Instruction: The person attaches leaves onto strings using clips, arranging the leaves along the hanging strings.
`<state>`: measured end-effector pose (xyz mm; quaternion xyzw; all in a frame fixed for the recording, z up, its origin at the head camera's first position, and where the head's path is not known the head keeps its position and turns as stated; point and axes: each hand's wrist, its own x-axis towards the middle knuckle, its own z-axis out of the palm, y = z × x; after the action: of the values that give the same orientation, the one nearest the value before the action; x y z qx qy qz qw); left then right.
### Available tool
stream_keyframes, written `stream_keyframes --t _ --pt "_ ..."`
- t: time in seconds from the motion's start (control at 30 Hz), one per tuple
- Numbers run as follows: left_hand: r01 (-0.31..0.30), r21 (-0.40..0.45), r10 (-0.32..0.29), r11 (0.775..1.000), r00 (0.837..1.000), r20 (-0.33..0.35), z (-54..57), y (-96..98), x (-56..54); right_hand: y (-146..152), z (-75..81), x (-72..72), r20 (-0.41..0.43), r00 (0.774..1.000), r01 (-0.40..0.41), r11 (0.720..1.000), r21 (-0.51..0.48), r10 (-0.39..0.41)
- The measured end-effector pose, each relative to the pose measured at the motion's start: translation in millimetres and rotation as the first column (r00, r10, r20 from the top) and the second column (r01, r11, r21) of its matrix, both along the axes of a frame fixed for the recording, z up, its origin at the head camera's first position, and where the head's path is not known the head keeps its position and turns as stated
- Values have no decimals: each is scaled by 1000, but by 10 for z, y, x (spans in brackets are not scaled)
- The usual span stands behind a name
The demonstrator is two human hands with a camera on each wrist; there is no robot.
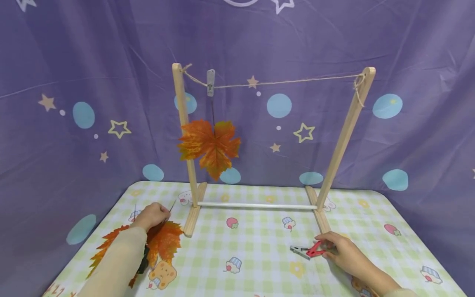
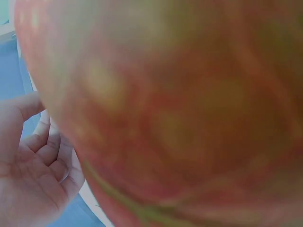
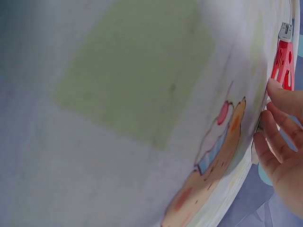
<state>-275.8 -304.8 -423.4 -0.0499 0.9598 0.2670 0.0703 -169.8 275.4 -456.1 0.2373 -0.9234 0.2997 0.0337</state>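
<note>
My left hand (image 1: 151,216) pinches the thin dark stem of an orange maple leaf (image 1: 165,241) at the table's left side. In the left wrist view the blurred leaf (image 2: 189,104) fills most of the picture, partly covering the curled fingers of the left hand (image 2: 42,165). More orange leaf (image 1: 111,240) shows on the other side of my sleeve. My right hand (image 1: 345,252) pinches the red handles of a clothespin (image 1: 314,249) between thumb and fingers, low over the table at the right. The clothespin's grey jaws point left.
A wooden frame (image 1: 343,142) stands at the back, a twine line (image 1: 297,81) strung between its posts. A grey clothespin (image 1: 210,82) on the line holds another orange maple leaf (image 1: 213,144) by its stem. A white rod (image 1: 256,205) joins the posts low down. Purple curtain (image 1: 237,37) hangs behind.
</note>
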Motion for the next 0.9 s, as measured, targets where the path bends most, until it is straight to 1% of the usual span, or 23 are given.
stream_keyframes --t 0.2,0.33,0.4,0.47,0.53,0.67,0.73,0.83,0.9 --pt "-5 34 4 999 1000 9 -47 -3 16 32 -8 15 29 1000 7 1000 -15 -6" --pt "-11 56 10 998 1000 16 -61 -6 -9 48 -13 18 2 1000 -21 999 -28 21" --pt "-1 67 0 998 1000 15 -62 -8 -22 59 -12 16 -17 999 -40 999 -28 40" --pt "13 58 -15 998 1000 20 -40 -5 -29 73 -12 6 -34 998 -49 999 -19 48" --pt "43 36 -44 998 999 15 -2 -13 -23 82 -10 -3 -42 997 -58 998 -12 58" --pt "79 -3 -79 997 997 4 56 -52 10 85 7 -19 -17 997 -77 997 -11 77" --pt "75 -8 -75 997 997 -5 74 -73 25 82 24 -19 -4 996 -84 996 -8 84" --pt "39 -8 -40 999 999 -26 123 -72 31 88 48 -15 11 996 -86 996 2 86" --pt "15 -7 -15 1000 999 -52 179 -52 31 96 67 -9 23 997 -76 997 11 75"
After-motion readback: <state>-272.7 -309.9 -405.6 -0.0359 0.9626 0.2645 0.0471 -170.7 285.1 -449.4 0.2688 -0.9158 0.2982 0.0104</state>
